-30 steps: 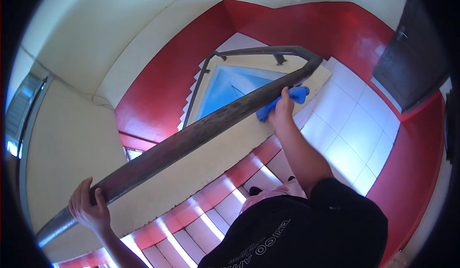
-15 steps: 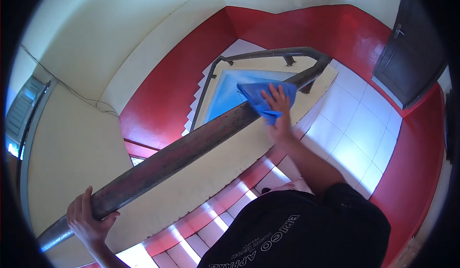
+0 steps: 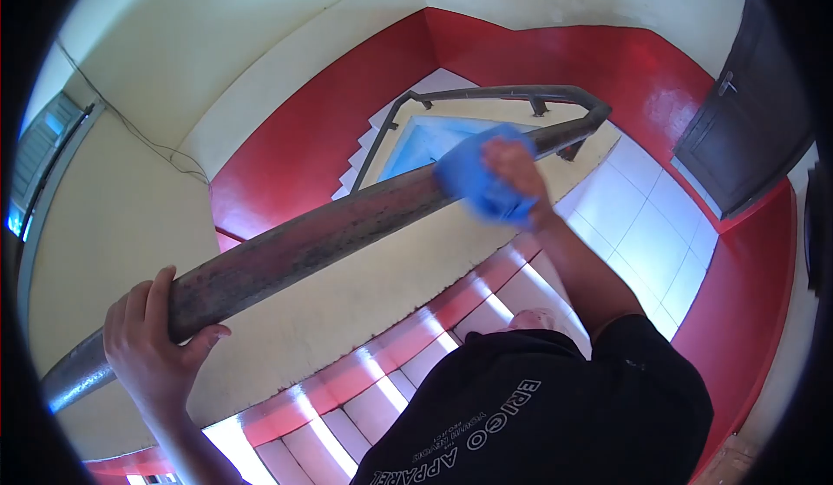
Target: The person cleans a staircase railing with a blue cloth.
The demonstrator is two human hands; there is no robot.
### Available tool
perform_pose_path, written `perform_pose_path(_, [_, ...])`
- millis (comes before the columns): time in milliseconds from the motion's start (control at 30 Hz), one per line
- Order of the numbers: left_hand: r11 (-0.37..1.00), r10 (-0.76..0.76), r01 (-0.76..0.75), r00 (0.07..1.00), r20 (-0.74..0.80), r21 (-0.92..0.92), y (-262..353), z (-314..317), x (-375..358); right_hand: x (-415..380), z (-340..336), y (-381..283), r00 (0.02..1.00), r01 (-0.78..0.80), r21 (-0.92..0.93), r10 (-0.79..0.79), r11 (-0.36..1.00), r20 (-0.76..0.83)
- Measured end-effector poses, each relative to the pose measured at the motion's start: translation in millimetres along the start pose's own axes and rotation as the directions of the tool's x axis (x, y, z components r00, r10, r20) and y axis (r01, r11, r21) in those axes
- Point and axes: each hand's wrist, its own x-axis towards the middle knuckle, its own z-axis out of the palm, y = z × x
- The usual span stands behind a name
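A dark, worn handrail (image 3: 304,232) slants across the view above a cream stair wall. My left hand (image 3: 154,333) grips its lower part, fingers over the top and thumb underneath. Farther along the rail, a blue cloth (image 3: 477,177) is draped over it. My right hand (image 3: 519,177) is closed on the cloth and presses it to the rail. Both the cloth and the right fingers are smeared by motion.
Tiled stairs (image 3: 386,403) run beneath the rail wall. Beyond are a tiled landing (image 3: 646,225), a dark door (image 3: 742,121) and red-and-cream walls. The rail bends back at the far corner (image 3: 599,110). A thin cable (image 3: 143,138) hangs on the left wall.
The blue cloth has bunched up and wrapped around the rail under my right hand, where it lay flatter before. My left hand keeps its grip. The view has shifted slightly.
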Motion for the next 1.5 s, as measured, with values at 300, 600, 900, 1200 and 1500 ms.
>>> perform_pose_path(300, [0.993,-0.089,0.095,0.993,0.083,-0.072,2.9,-6.2,4.1,71.6,57.4,-108.2,0.973,-0.224,-0.024,0.222,0.974,-0.069])
perform_pose_path(600, [0.984,-0.135,0.144,0.987,0.091,-0.102,4.7,-7.8,5.0,16.4,-17.6,9.8,0.649,-0.761,-0.121,0.748,0.637,-0.141])
perform_pose_path(900, [0.977,-0.167,0.177,0.982,0.093,-0.122,6.9,-6.6,0.1,141.4,64.4,-133.6,0.986,-0.137,-0.044,0.140,0.990,0.086])
perform_pose_path(1200, [0.977,-0.168,0.184,0.976,0.141,-0.104,5.0,-6.1,-6.8,-2.1,16.3,-18.0,0.808,-0.516,0.025,0.497,0.856,-0.318])
perform_pose_path(1500, [0.982,-0.174,0.184,0.972,0.154,-0.049,2.6,-4.2,-15.6,75.9,38.0,-93.7,0.981,-0.176,-0.158,0.187,0.972,0.057])
